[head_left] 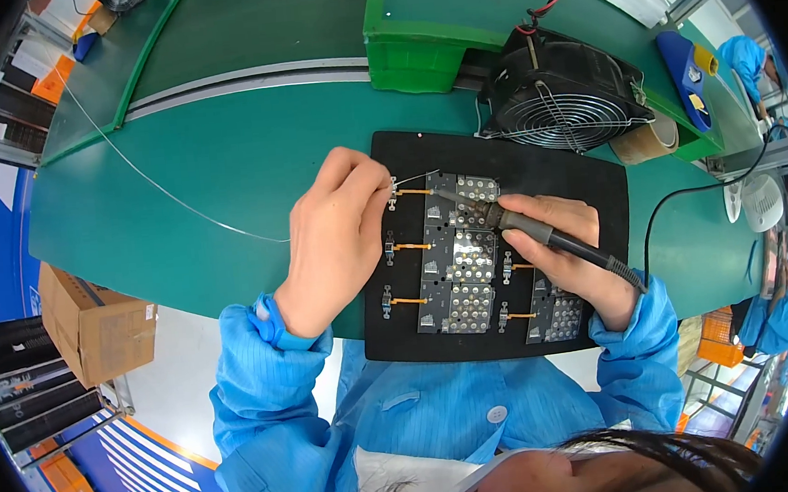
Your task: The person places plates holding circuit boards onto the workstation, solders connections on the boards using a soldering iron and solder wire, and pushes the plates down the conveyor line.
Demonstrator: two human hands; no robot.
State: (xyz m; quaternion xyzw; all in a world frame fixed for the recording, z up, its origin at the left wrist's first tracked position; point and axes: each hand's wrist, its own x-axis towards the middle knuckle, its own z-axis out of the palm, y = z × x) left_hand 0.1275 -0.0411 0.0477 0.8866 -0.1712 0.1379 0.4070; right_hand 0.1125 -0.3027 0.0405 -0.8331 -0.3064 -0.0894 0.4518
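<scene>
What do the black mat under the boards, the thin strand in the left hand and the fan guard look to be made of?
The black mat looks like matte rubber or foam: flat, dull, rounded corners. The thin strand held by the left hand looks like bare metal wire, probably solder: silvery, fine, gently curving. The fan guard looks like shiny steel wire rings. The right hand holds a dark-handled soldering iron.

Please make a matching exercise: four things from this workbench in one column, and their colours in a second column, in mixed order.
Things:
1. fan
2. crate
3. cardboard box
4. sleeves

Colours:
A. brown
B. blue
C. black
D. green

Pairs: 1-C, 2-D, 3-A, 4-B
</scene>
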